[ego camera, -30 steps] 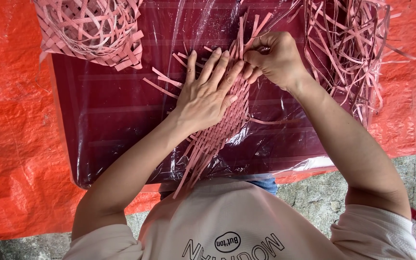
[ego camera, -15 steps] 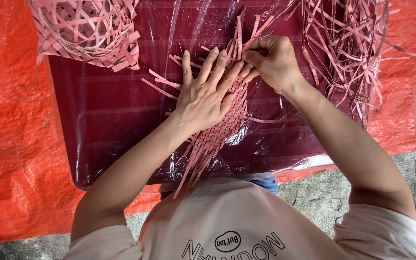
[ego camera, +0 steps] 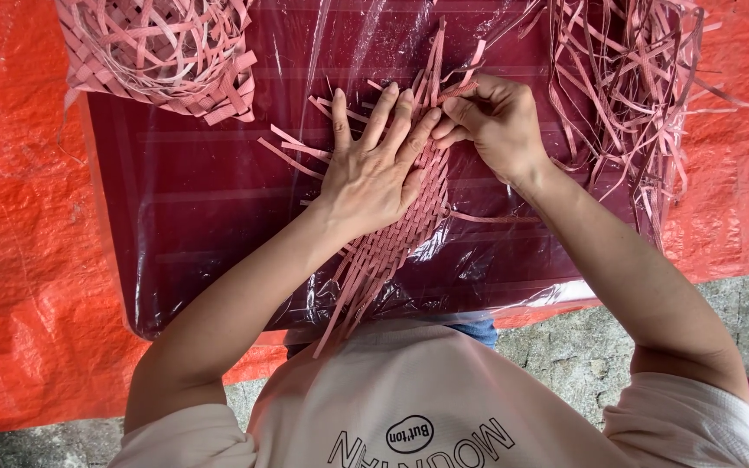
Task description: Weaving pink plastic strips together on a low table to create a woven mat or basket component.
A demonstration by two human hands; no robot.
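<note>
Pink woven strip mat [ego camera: 392, 243] is lying on the plastic-covered maroon tabletop [ego camera: 201, 225], where my left hand [ego camera: 373, 173] is pressing it flat, fingers spread. My right hand [ego camera: 496, 126] is pinching one strip [ego camera: 457, 87] at its far edge. One finished basket [ego camera: 162, 48] and one loose strip pile [ego camera: 626, 78] are flanking it.

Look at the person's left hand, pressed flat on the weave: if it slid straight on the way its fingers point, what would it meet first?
The left hand points up and slightly right in the picture. Its fingertips almost touch the right hand, which pinches a pink strip, so it would probably meet that hand's fingers first, or the upright strip ends beside them.
</note>
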